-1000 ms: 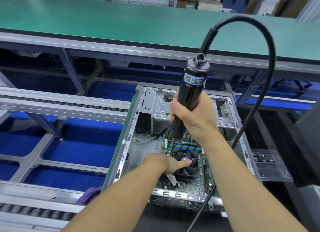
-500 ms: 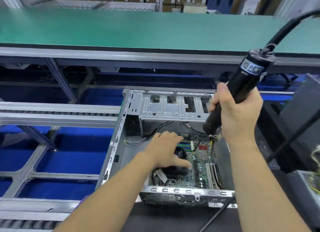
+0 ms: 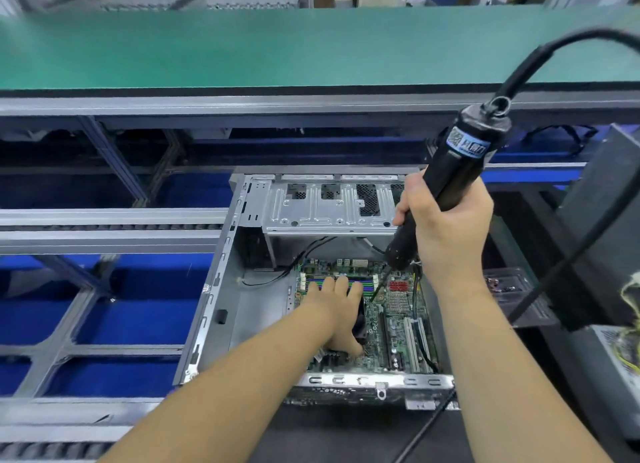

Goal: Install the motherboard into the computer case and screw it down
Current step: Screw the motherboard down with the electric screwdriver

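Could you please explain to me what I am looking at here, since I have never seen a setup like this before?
There is no robot here: the picture comes from a wide-angle camera worn on a person's head, looking forward and down at their own two bare hands. Below them lies an open metal computer case on its side, with a green motherboard already sitting inside it. The left hand rests flat on the board with its fingers spread, seemingly to steady it. The right hand grips a black electric screwdriver, tilted with its tip aimed down at the board; a thick black cable runs from its top. Whether the tip sits on a screw is too small to tell. Behind the case runs a long green workbench, with roller rails to the left.
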The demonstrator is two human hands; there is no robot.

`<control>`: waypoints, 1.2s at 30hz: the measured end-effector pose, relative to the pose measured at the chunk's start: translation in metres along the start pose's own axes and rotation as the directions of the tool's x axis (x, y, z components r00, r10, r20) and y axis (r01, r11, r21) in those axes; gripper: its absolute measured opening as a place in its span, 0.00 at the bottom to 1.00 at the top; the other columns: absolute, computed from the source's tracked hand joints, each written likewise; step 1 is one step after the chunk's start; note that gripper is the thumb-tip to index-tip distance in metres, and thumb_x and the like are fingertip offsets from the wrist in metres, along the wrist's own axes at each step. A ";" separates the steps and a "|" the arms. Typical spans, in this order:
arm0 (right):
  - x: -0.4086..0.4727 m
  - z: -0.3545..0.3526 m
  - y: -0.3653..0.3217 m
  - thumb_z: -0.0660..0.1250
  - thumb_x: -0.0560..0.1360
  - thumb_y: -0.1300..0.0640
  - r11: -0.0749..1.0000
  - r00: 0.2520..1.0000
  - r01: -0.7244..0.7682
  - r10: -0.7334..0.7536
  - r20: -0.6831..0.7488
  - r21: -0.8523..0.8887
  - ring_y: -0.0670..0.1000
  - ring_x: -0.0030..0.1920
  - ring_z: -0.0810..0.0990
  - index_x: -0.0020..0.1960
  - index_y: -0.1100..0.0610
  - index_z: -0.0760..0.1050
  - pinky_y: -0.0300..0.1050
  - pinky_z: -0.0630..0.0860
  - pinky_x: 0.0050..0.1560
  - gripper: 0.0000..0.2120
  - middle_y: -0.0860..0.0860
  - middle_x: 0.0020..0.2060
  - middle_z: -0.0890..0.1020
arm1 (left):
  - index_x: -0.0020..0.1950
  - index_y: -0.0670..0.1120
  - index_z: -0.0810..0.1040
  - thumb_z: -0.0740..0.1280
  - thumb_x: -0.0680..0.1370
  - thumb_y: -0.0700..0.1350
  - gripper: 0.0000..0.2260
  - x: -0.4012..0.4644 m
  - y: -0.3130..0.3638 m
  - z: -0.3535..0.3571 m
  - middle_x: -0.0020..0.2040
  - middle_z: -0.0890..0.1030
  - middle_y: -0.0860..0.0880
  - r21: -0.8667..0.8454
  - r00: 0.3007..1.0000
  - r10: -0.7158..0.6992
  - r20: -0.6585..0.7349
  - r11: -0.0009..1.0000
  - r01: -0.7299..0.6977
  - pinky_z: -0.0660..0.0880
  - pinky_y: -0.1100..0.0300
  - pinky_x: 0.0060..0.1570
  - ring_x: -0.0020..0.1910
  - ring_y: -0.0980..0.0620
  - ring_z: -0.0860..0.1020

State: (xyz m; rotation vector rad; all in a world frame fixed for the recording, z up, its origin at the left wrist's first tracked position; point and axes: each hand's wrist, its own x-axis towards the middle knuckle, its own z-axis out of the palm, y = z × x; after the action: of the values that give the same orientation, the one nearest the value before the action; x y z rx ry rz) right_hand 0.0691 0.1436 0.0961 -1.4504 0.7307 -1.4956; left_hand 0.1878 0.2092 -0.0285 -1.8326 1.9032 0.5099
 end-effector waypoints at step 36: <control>0.006 0.023 0.006 0.71 0.68 0.54 0.993 0.909 -0.118 0.097 0.404 0.027 0.54 0.25 0.75 0.39 0.60 0.72 0.45 0.74 0.32 0.11 0.54 0.26 0.77 | 0.79 0.46 0.44 0.68 0.71 0.66 0.49 0.004 0.001 0.004 0.75 0.55 0.42 -0.012 1.000 0.006 -0.029 1.000 -0.006 0.60 0.35 0.69 0.72 0.36 0.57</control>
State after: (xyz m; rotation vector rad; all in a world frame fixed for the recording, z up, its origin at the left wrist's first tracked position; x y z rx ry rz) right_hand 0.0932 0.1400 0.0965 -1.5858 0.5044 -1.0731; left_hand 0.1872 0.2078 -0.0339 -1.8518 1.9288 0.5009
